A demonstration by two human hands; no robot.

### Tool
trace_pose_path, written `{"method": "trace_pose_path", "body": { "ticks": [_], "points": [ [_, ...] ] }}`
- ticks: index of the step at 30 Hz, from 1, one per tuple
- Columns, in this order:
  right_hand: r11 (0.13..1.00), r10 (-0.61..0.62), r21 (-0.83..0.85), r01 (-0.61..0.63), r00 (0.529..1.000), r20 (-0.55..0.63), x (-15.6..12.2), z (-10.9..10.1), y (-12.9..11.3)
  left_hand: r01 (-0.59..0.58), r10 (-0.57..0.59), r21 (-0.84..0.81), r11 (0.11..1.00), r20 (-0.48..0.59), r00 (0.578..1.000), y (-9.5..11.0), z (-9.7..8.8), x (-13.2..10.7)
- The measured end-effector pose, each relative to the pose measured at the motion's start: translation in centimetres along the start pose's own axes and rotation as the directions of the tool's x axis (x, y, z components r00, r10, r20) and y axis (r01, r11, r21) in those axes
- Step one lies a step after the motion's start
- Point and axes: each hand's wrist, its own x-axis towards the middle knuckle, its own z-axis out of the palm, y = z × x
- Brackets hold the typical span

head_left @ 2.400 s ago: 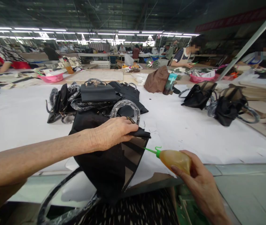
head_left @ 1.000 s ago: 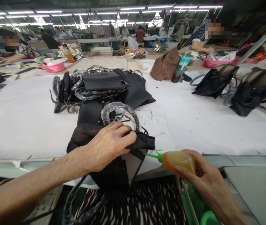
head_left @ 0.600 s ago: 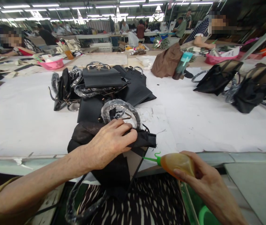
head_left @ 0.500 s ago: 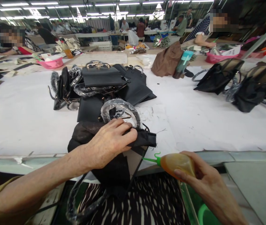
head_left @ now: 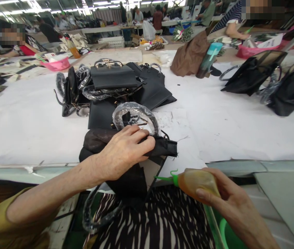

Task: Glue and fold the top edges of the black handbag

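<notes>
A black handbag [head_left: 126,173] hangs half over the near edge of the white-covered table [head_left: 19,128]. My left hand [head_left: 122,152] presses down on its folded top edge, fingers closed over the black fabric. A handle wrapped in clear plastic [head_left: 136,114] arches just beyond my fingers. My right hand [head_left: 230,204] grips an amber squeeze bottle [head_left: 196,181] with a green nozzle. The nozzle tip points left at the bag's open side panel, a short way from it.
A heap of black bags [head_left: 110,86] with wrapped handles lies further back. Two more black bags [head_left: 253,74] sit at the right, by a brown bag [head_left: 188,55] and a teal bottle [head_left: 208,58]. A pink basin [head_left: 56,64] stands far left. Other people work at surrounding tables.
The view has tilted down and the bag sits slightly closer to the table edge. My right hand with the bottle has dropped a little, its nozzle now lower beside the bag's panel.
</notes>
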Motion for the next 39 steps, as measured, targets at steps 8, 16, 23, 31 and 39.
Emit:
{"method": "trace_pose_path", "body": {
  "ticks": [8,16,23,31,39],
  "points": [
    [0.992,0.032,0.117,-0.044,0.994,0.102,-1.1,0.7,0.2,-0.002,0.002,-0.014,1.000,0.007,1.000,-0.2,0.3,0.1],
    [0.987,0.045,0.147,-0.061,0.993,0.108,-2.1,1.4,0.2,0.023,-0.022,-0.067,0.998,0.021,1.000,-0.4,0.6,0.3],
    [0.939,0.124,0.320,-0.124,0.992,0.019,-3.2,2.4,-0.9,0.030,-0.028,-0.076,0.997,0.029,0.999,-0.5,0.8,0.8],
    [0.909,0.130,0.390,-0.150,0.988,0.077,-3.8,2.8,-0.1,0.030,-0.032,-0.089,0.996,-0.015,0.999,-0.8,1.3,1.1],
    [0.835,0.226,0.478,-0.273,0.962,0.155,-4.6,3.2,0.9,0.062,-0.070,-0.108,0.992,-0.073,0.995,-1.3,1.6,1.8]
  ]
}}
